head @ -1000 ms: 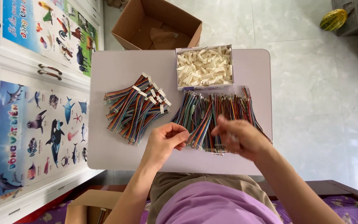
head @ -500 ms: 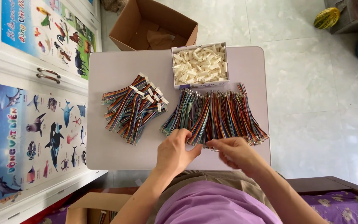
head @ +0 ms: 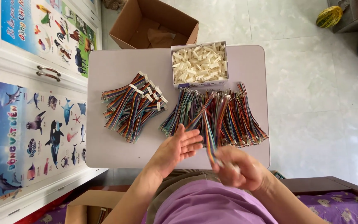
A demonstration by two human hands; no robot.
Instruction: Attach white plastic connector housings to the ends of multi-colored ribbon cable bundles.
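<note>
- Right hand [head: 239, 168] has lifted one rainbow ribbon cable [head: 207, 128] off the loose pile [head: 224, 118], pinching its near end.
- Left hand [head: 179, 147] now open-palmed, empty, at the bench [head: 112, 153]'s near edge.

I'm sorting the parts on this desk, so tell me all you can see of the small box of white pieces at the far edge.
The box is a small, shallow open-topped carton, seemingly white cardboard, heaped with little cream-white plastic-looking pieces. It sits flat at the far edge of the grey table, right of centre. The loose multicoloured wires reach its near wall; whether they touch it is unclear. Neither hand touches it.
</note>
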